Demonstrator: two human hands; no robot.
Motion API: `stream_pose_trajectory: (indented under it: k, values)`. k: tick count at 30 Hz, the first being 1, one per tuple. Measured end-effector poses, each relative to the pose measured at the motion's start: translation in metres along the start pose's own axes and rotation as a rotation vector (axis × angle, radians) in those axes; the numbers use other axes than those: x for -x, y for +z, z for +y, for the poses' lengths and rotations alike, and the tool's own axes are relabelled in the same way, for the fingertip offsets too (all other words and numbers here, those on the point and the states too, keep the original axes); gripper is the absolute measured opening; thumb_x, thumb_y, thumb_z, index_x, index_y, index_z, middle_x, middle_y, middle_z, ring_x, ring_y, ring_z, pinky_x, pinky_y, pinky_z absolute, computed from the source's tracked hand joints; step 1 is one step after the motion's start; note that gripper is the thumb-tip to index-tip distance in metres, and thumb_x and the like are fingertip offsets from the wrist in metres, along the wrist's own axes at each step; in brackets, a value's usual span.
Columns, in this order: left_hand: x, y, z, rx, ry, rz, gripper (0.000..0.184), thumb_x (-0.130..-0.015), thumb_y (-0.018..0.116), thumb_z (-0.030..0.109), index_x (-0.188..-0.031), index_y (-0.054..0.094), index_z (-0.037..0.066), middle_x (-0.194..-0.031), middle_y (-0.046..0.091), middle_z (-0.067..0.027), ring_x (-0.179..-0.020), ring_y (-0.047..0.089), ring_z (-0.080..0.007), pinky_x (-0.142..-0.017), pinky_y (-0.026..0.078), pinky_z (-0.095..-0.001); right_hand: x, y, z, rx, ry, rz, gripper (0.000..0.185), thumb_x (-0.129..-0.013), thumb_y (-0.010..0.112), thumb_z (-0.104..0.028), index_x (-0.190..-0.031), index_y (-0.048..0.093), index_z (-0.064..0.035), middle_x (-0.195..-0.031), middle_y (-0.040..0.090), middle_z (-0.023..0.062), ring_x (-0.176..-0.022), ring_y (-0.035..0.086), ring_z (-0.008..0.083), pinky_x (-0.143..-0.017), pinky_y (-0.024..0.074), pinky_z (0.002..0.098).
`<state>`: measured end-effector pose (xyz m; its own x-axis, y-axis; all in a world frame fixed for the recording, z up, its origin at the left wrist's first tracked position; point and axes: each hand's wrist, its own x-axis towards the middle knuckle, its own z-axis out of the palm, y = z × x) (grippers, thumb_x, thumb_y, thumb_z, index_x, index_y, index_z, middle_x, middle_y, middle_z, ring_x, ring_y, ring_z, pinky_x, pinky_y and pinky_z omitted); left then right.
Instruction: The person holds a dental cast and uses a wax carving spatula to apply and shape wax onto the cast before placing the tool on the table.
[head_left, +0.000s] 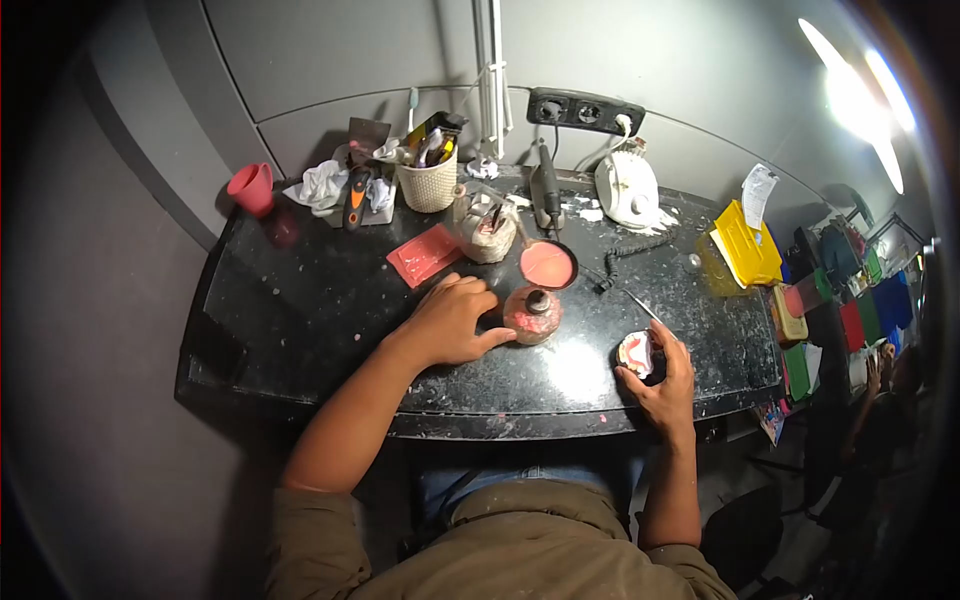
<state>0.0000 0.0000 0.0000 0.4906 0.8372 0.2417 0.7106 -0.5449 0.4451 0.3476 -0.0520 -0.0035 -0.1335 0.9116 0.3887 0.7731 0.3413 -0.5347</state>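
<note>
The right hand [668, 384] holds a thin tool [642, 306] and a tooth model [634, 352], already part pink. The left hand [450, 322] rests loose; I can't tell what's undone.

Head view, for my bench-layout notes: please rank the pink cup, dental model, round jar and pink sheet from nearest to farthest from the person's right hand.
From the right hand:
1. Dental model: at its thumb and fingers.
2. Round jar: to its left.
3. Pink sheet: farther left, lying flat.
4. Pink cup: at the far left.
</note>
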Motion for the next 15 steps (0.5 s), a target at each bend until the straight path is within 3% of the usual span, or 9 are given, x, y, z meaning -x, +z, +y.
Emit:
stream_pose_trajectory:
  k: [6,8,9,11,12,13,15]
  values:
    - [0.006,-0.002,0.003,-0.051,0.028,0.127,0.043,-0.079,0.076,0.043,-0.08,0.065,0.002,-0.088,0.063,-0.0117,-0.089,0.058,-0.0295,-0.086,0.042,-0.04,0.001,0.014,-0.019,0.004,-0.046,0.01,0.075,-0.064,0.089,-0.019,-0.13,0.057,-0.0044,-0.105,0.067,0.0134,-0.097,0.062,0.0289,-0.092,0.0471,0.04]
    - [0.01,-0.016,0.008,-0.018,0.136,0.095,0.041,-0.08,0.075,0.038,-0.071,0.06,0.002,-0.074,0.06,-0.0084,-0.072,0.058,-0.0235,-0.072,0.044,-0.0363,0.003,0.014,-0.03,-0.109,-0.057,-0.014,0.075,-0.063,0.088,-0.016,-0.13,0.058,-0.0035,-0.106,0.068,0.0136,-0.095,0.064,0.0277,-0.089,0.0499,0.0385]
    - [0.013,-0.023,0.012,-0.026,0.137,0.103,0.041,-0.08,0.075,0.038,-0.071,0.06,0.002,-0.074,0.06,-0.0084,-0.072,0.058,-0.0235,-0.072,0.044,-0.0363,0.002,0.011,-0.035,-0.112,-0.067,-0.008,0.075,-0.063,0.088,-0.016,-0.13,0.058,-0.0035,-0.106,0.068,0.0136,-0.095,0.064,0.0277,-0.089,0.0499,0.0385]
    - [0.022,-0.035,0.02,0.514,0.067,-0.101,0.037,-0.081,0.073,0.032,-0.066,0.056,0.003,-0.062,0.055,-0.0064,-0.055,0.052,-0.0156,-0.055,0.04,-0.0329,-0.003,0.002,-0.047,-0.217,-0.191,-0.045,0.074,-0.063,0.087,-0.013,-0.129,0.058,-0.0024,-0.109,0.069,0.0139,-0.094,0.066,0.0259,-0.086,0.0519,0.0365]
    - [0.028,-0.031,0.029,0.708,0.083,-0.039,0.034,-0.084,0.07,0.028,-0.065,0.056,0.003,-0.056,0.053,-0.0033,-0.049,0.048,-0.011,-0.047,0.036,-0.0276,-0.006,-0.004,-0.053,-0.236,-0.247,-0.087,0.073,-0.063,0.087,-0.013,-0.129,0.058,-0.0013,-0.112,0.069,0.0139,-0.094,0.066,0.0252,-0.085,0.0522,0.0353]
    - [0.036,-0.026,0.044,0.981,-0.117,-0.16,0.03,-0.089,0.065,0.028,-0.081,0.063,0.0,-0.074,0.062,-0.0057,-0.059,0.055,-0.0114,-0.052,0.044,-0.0245,-0.01,-0.011,-0.062,-0.282,-0.289,-0.136,0.073,-0.063,0.086,-0.012,-0.129,0.058,-0.0009,-0.114,0.069,0.0141,-0.093,0.066,0.0257,-0.084,0.0526,0.0352]
    - [0.042,-0.011,0.073,1.294,-0.167,-0.142,0.04,-0.093,0.061,0.03,-0.113,0.059,-0.004,-0.101,0.065,-0.0117,-0.077,0.066,-0.0172,-0.059,0.056,-0.0272,-0.017,-0.024,-0.081,-0.279,-0.363,-0.242,0.08,-0.062,0.091,-0.021,-0.131,0.056,-0.0009,-0.124,0.064,0.0162,-0.101,0.065,0.0286,-0.089,0.0517,0.0373]
